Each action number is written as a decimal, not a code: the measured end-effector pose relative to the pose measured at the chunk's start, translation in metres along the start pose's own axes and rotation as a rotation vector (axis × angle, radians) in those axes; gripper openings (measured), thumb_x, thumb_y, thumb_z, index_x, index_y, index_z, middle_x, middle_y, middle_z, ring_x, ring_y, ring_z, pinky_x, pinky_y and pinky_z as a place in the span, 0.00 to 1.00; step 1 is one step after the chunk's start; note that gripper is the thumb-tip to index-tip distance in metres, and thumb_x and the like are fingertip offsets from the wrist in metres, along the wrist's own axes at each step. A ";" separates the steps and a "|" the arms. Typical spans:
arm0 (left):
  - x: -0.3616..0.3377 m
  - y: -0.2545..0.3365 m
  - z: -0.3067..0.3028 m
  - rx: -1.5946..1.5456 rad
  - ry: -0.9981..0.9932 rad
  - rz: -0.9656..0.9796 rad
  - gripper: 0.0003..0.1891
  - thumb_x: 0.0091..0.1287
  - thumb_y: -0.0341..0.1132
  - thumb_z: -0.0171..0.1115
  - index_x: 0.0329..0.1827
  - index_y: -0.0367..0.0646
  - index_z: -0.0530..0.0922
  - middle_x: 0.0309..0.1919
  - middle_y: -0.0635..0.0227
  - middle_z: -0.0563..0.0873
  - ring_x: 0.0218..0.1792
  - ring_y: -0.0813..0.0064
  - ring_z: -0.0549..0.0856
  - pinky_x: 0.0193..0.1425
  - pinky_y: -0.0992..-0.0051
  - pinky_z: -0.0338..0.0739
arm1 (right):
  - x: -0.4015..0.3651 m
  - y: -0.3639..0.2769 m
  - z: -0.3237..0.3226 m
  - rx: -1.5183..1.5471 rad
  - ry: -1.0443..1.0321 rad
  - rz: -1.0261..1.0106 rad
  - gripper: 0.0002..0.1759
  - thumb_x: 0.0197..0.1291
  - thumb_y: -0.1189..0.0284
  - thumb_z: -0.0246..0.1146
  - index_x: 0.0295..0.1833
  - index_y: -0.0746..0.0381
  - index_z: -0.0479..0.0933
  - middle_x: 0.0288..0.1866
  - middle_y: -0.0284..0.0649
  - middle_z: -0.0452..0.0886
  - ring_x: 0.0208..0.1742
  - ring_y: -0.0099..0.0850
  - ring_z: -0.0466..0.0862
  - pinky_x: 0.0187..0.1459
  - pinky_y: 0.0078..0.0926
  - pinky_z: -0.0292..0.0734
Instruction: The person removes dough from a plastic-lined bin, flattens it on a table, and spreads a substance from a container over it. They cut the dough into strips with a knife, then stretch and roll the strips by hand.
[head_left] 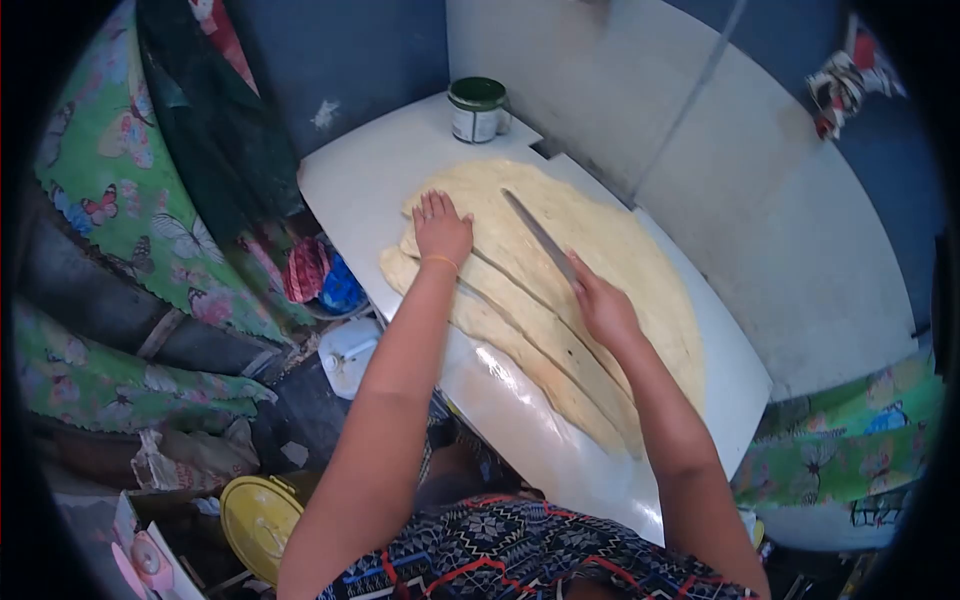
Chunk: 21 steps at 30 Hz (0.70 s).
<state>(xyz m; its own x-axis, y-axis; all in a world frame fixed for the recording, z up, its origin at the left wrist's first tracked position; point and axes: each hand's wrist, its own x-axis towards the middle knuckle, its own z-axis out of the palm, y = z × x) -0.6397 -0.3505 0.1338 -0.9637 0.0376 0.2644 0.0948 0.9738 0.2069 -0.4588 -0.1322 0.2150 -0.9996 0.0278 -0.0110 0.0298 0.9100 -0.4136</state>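
Observation:
A large flat sheet of dough [620,270] covers much of the white table. Along its near side, long strips of dough [530,318] are cut apart and lie side by side. My right hand [603,305] is closed round the handle of a long knife [540,233], whose blade lies over the dough and points away to the upper left. Resting flat on the left end of the dough, my left hand [443,232] has its fingers stretched out. It holds nothing.
A tin with a dark green top [477,110] stands at the table's back corner, near the wall panel [760,220]. Left of the white table [350,180] are a whitish plastic jug [348,357], a yellow lid [258,528] and a butterfly-print cloth [150,190].

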 end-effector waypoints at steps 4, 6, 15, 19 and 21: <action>-0.001 -0.027 -0.006 -0.039 -0.050 -0.092 0.33 0.71 0.50 0.44 0.72 0.36 0.59 0.72 0.55 0.61 0.74 0.60 0.58 0.74 0.52 0.49 | 0.157 -0.090 0.038 -0.102 -0.083 -0.220 0.29 0.68 0.64 0.50 0.73 0.37 0.55 0.43 0.49 0.82 0.44 0.45 0.83 0.45 0.43 0.76; 0.000 -0.033 -0.008 -0.025 -0.058 -0.101 0.32 0.71 0.49 0.44 0.71 0.36 0.59 0.72 0.55 0.61 0.73 0.61 0.59 0.74 0.51 0.50 | 0.203 -0.120 0.061 -0.075 -0.091 -0.279 0.29 0.68 0.64 0.50 0.73 0.37 0.56 0.43 0.48 0.83 0.45 0.43 0.83 0.46 0.42 0.77; 0.008 -0.049 -0.011 0.079 -0.183 -0.121 0.31 0.71 0.51 0.41 0.72 0.43 0.60 0.73 0.61 0.60 0.73 0.64 0.59 0.73 0.44 0.47 | 0.163 -0.092 0.051 -0.334 -0.278 -0.272 0.32 0.66 0.72 0.45 0.73 0.33 0.55 0.49 0.43 0.82 0.51 0.39 0.83 0.47 0.38 0.78; 0.014 -0.064 -0.010 0.113 -0.221 -0.107 0.29 0.71 0.51 0.40 0.72 0.45 0.61 0.74 0.65 0.60 0.73 0.66 0.59 0.71 0.40 0.49 | 0.050 -0.002 0.010 -0.335 -0.286 -0.104 0.34 0.64 0.74 0.44 0.74 0.34 0.55 0.41 0.45 0.81 0.41 0.42 0.83 0.41 0.42 0.78; 0.019 -0.068 -0.012 0.139 -0.265 -0.112 0.29 0.71 0.51 0.40 0.71 0.46 0.62 0.73 0.65 0.61 0.73 0.66 0.60 0.71 0.39 0.49 | -0.016 0.041 -0.011 -0.339 -0.291 0.004 0.33 0.65 0.73 0.44 0.74 0.34 0.55 0.41 0.46 0.81 0.41 0.43 0.82 0.40 0.42 0.77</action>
<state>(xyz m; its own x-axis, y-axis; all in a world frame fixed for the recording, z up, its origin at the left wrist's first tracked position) -0.6614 -0.4185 0.1363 -0.9994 -0.0319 -0.0114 -0.0328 0.9958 0.0852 -0.4416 -0.0908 0.2087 -0.9569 -0.0413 -0.2876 -0.0156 0.9957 -0.0914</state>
